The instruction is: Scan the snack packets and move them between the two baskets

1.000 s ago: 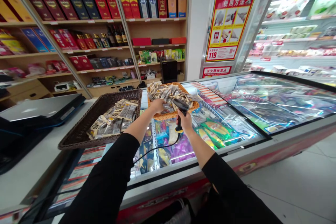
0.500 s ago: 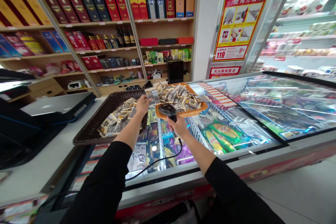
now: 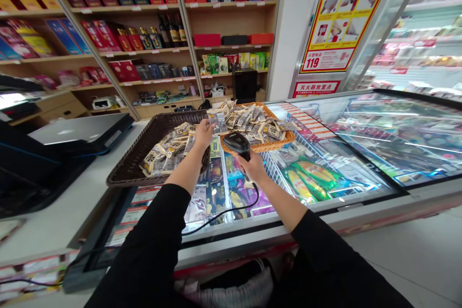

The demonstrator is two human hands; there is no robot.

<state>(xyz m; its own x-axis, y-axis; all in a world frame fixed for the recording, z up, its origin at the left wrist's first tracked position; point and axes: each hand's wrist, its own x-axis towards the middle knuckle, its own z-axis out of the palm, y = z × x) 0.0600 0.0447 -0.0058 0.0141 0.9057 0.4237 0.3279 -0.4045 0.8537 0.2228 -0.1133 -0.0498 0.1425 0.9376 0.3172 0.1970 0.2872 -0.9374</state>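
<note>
My right hand [image 3: 253,167] is closed round the handle of a black barcode scanner [image 3: 237,141], with its cord [image 3: 231,210] hanging down over the freezer. Its head is turned toward my left hand, in front of the orange wicker basket [image 3: 290,140] of small snack packets [image 3: 249,121]. Between the fingers of my left hand [image 3: 204,133] is a small clear-and-beige snack packet [image 3: 217,121], held up at the left edge of that basket. To the left, more packets [image 3: 169,149] lie in a dark brown wicker basket [image 3: 124,166].
Both baskets rest on a glass-topped chest freezer [image 3: 346,154] with packaged goods inside. A flat-topped counter device [image 3: 81,132] stands on the counter at left. Shelves [image 3: 227,5] of boxes and bottles rise behind, and a red fire-hydrant sign [image 3: 342,19] hangs at right.
The view has tipped downward, so the shelves sit higher in the picture. My hands keep their hold on the packet and the scanner, with little movement relative to the baskets.
</note>
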